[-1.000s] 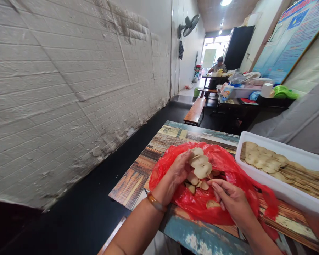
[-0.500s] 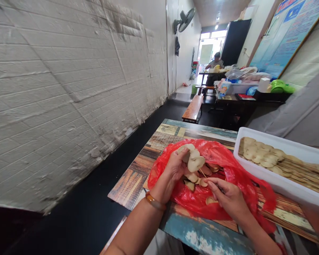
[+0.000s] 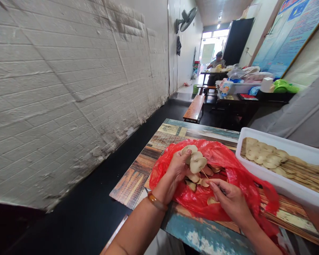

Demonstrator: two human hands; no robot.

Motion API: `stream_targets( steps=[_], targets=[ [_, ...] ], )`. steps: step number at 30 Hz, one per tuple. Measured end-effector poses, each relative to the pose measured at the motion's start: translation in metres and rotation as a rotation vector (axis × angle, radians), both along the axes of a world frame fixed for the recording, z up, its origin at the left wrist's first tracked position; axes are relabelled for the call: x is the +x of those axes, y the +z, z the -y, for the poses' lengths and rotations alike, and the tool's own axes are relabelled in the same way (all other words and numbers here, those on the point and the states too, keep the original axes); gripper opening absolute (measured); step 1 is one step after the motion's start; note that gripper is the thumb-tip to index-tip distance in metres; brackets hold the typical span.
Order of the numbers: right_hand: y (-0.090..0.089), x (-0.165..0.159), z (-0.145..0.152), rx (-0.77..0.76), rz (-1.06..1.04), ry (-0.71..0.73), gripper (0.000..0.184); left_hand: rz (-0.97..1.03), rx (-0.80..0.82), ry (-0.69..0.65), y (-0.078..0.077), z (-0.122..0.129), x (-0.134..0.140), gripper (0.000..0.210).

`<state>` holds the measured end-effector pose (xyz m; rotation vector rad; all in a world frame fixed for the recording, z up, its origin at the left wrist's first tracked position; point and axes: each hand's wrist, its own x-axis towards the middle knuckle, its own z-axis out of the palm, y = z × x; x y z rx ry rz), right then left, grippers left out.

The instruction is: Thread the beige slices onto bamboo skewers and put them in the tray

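My left hand (image 3: 178, 164) is closed around pale, thin round slices (image 3: 197, 163), which look like potato, threaded on a thin wooden skewer (image 3: 205, 174). My right hand (image 3: 224, 191) pinches that skewer near its lower part, between thumb and fingers. Both hands are over an opened red plastic bag (image 3: 234, 166) spread on the table. Loose slices (image 3: 194, 177) lie inside the bag, just below the held ones. Part of the skewer is hidden by the slices and my right fingers.
A white plastic tub (image 3: 268, 173) with finished skewers of slices (image 3: 263, 152) stands on the patterned table (image 3: 130, 180) at the right. Beyond are a wooden bench (image 3: 195, 107) and a cluttered table. Another person (image 3: 218, 61) sits far back. A white wall (image 3: 69, 88) runs along the left.
The view has shifted slightly. The slices in my left hand have turned a little and overlap more, while my right hand keeps its pinch on the skewer.
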<state>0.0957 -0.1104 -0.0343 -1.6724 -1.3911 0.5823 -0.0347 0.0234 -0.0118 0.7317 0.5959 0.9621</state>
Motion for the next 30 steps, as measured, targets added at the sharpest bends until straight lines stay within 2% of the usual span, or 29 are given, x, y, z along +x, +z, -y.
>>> stream_targets(
  steps=[19,27,30],
  targets=[
    [-0.003,0.002,-0.002,0.015,-0.007,-0.007,0.033,0.011,-0.023,-0.060,-0.005,0.008,0.007,0.042],
    [0.001,0.004,-0.004,-0.013,-0.196,-0.022,0.038,0.084,-0.046,-0.134,0.006,0.012,0.005,0.039],
    [0.001,0.006,-0.005,-0.013,-0.271,-0.040,0.039,0.051,-0.013,-0.231,0.006,0.012,0.004,0.041]
  ],
)
